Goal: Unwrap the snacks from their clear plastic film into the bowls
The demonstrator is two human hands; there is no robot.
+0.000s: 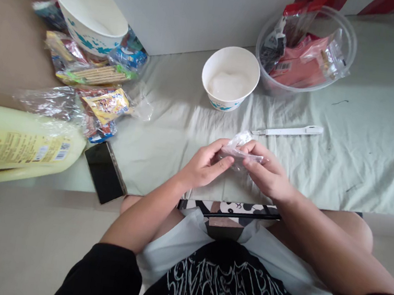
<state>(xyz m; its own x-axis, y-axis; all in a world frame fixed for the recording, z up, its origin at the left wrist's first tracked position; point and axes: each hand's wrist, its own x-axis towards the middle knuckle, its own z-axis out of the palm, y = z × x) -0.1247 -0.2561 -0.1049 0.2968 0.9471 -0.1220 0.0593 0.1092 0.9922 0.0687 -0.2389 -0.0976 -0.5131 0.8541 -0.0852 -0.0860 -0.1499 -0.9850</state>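
A small crumpled clear plastic bag (239, 146) is pinched between both my hands over the cloth-covered surface. My left hand (206, 164) grips its left side, thumb on top. My right hand (265, 170) has its right side between thumb and fingers. What the bag contains, if anything, I cannot make out. Just beyond my right hand lies a white craft knife (289, 130) with its blade end toward the bag. A white paper bowl (231, 77) with blue leaf prints stands farther back and holds something whitish.
A clear plastic tub (301, 88) of packets stands at the back right. On the left are a larger paper bucket (87, 12), several snack packets (106, 104), wrapped sticks (97, 74), a yellow container (18, 148) and a phone (104, 172) at the front edge. A white panel (193, 11) rises behind.
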